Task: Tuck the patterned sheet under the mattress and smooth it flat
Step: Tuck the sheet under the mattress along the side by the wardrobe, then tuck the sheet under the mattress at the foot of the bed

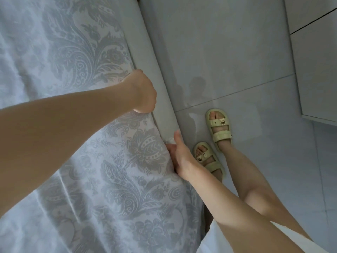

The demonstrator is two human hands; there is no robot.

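Head view: grey-and-white paisley fabric sheet (113, 143), likely light and limp, is lying spread beside the grey padded bed frame (160, 70); left grip (144, 94) is curling round its edge, likely the best hold; right grip (179, 157) is reaching down between them, openness impossible to tell.

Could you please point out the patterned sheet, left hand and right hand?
patterned sheet (145, 147): head view, large floral motif by the edge.
left hand (143, 92): head view, back of the hand.
right hand (182, 154): head view, back of the hand, below the thumb.
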